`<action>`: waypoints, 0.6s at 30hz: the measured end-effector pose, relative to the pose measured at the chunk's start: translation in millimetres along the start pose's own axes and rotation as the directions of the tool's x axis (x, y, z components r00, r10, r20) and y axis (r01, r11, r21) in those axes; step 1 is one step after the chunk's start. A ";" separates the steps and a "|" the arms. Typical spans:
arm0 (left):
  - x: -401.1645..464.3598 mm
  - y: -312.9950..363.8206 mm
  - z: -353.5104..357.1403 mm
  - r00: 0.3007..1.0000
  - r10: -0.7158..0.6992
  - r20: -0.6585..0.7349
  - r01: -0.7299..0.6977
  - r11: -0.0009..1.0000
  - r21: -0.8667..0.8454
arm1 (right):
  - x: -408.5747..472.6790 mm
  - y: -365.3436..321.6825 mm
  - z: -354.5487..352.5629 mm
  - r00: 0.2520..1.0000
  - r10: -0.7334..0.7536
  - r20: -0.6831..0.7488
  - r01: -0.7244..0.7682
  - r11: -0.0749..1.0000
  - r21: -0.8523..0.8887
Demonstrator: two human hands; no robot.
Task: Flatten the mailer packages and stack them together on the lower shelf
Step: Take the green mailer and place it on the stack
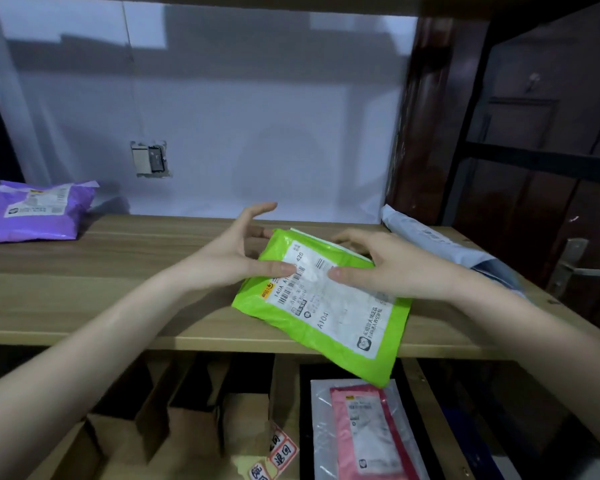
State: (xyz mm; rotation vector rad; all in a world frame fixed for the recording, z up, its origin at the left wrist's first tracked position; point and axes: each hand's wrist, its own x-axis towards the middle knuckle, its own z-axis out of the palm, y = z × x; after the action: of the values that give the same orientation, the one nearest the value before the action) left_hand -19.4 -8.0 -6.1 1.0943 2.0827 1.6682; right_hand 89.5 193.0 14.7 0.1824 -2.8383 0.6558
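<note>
A bright green mailer with a white shipping label lies tilted over the front edge of the wooden upper shelf. My left hand grips its far left corner, thumb pressed on the label. My right hand holds the far right side, thumb also on the label. On the lower shelf, directly below, lies a pink mailer on top of a clear-white one. A purple mailer rests at the upper shelf's far left. A pale blue-grey mailer sits at the right, behind my right hand.
Brown cardboard boxes with red-and-white stickers fill the lower shelf's left side. A white wall with an open socket hole backs the shelf. A dark wooden door with a handle stands at the right.
</note>
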 end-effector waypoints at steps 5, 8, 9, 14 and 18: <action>-29.9 20.6 36.5 1.000 0.010 -0.003 -0.010 0.991 -0.133 | -58.6 -5.7 -12.0 0.998 -0.025 0.056 0.010 0.970 0.243; -53.8 30.5 62.7 0.999 0.001 0.038 0.003 0.995 -0.104 | -90.9 -3.2 -9.1 0.991 -0.026 0.129 -0.021 0.935 0.355; -62.8 32.6 69.9 0.998 -0.002 0.061 0.006 0.998 -0.065 | -100.1 0.5 -6.3 0.993 -0.022 0.119 -0.021 0.936 0.352; -104.7 19.9 94.0 0.917 -0.216 0.334 0.173 0.973 0.156 | -144.1 19.1 11.9 0.995 0.048 0.091 -0.080 0.917 0.392; -117.8 -15.5 114.5 0.885 -0.323 0.335 0.282 0.945 0.165 | -169.8 42.4 39.4 0.981 0.138 0.137 -0.185 0.883 0.432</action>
State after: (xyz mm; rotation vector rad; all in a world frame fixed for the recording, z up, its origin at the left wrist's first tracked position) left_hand 125.6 -6.8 -84.9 0.9562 1.9982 1.1225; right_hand 239.2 225.3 -78.7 0.0506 -2.7710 1.3666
